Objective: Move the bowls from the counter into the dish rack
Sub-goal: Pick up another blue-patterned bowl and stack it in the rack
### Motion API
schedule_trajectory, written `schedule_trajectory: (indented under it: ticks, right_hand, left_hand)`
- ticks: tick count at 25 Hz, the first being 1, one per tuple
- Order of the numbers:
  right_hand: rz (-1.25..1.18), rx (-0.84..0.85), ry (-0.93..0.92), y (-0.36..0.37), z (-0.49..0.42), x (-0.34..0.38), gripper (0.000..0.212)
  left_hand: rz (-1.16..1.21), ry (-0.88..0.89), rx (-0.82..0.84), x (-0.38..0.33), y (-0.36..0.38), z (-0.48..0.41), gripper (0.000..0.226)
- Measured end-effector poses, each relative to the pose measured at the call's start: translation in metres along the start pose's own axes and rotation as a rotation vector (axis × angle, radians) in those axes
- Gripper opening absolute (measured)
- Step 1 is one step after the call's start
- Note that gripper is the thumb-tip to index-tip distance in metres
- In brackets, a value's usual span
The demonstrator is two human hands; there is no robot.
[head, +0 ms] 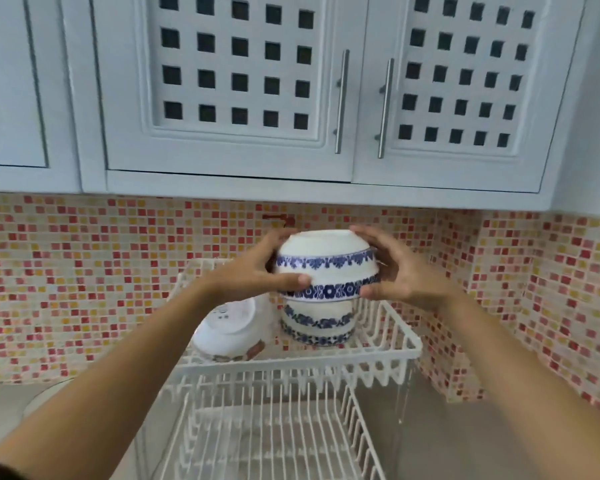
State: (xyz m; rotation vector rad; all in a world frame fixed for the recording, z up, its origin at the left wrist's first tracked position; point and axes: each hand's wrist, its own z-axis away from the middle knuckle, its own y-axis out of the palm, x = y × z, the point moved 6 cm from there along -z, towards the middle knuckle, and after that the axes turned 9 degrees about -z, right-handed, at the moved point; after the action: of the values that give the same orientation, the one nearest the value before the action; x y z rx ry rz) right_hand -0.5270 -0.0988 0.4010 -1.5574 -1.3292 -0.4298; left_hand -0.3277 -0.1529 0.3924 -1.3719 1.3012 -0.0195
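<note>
Two upside-down white bowls with blue flower bands (326, 268), nested together, are gripped between my left hand (257, 268) and my right hand (395, 271). They hover just over another upside-down stack of blue-banded bowls (317, 323) standing on the upper tier of the white wire dish rack (388, 355). Whether the held pair touches that stack is unclear. A white bowl with a red pattern (227, 332) leans on its side at the left of the same tier.
The rack's lower tier (267, 434) of white wires is in front, on a grey counter (465, 441). A mosaic tile wall (84, 289) runs behind and to the right. White wall cabinets (291, 98) with metal handles hang overhead.
</note>
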Motion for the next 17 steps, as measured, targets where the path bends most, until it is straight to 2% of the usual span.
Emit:
schedule_trajectory:
  ticks: [2,4,9,12,17]
  right_hand:
    - [0.043,0.01,0.008,-0.02,-0.003,-0.028,0.089]
    - [0.143,0.036,0.019,-0.031,-0.01,-0.05,0.093]
    - [0.533,0.173,0.066,-0.033,-0.04,-0.104,0.124]
    - [0.567,0.252,0.103,-0.027,-0.053,-0.121,0.131]
    - [0.586,0.312,0.174,-0.022,-0.067,-0.14,0.128]
  left_hand:
    - [-0.065,-0.038,0.057,0.01,0.017,-0.029,0.103]
    - [-0.152,-0.079,0.088,0.021,0.027,-0.048,0.107]
    - [-0.448,-0.198,0.194,0.037,0.038,-0.081,0.104]
    - [-0.609,-0.311,0.247,0.047,0.041,-0.093,0.109]
    - [-0.702,-0.44,0.331,0.068,0.049,-0.104,0.116]
